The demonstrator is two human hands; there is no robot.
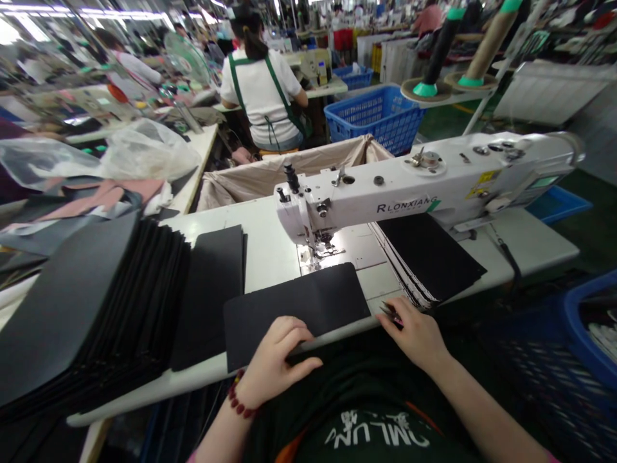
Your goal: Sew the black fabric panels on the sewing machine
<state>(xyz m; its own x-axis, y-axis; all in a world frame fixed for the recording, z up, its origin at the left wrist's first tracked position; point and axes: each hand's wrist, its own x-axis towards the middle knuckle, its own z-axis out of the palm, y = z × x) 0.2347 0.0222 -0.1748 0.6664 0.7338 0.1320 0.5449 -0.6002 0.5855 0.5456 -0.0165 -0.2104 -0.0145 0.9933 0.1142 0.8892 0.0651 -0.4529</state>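
Note:
A dark rectangular panel (299, 302) lies along the front edge of the white sewing table, just before the needle area of the sewing machine (357, 193). My left hand (279, 357) rests at the panel's near edge, thumb apart from the fingers, holding nothing. In my right hand (412, 331) is a small pair of pointed snips (393, 314), held right of the panel. Further right, a stack of black pieces with pale edges (427, 254) sits under the machine arm. Left of the panel lie more dark panels (209, 296).
A tall stack of dark panels (72, 308) fills the left side. Behind the table are a beige cloth bin (289, 173) and a blue basket (376, 116). A person in a white shirt (263, 83) sits ahead. Another blue basket (573, 341) stands at the right.

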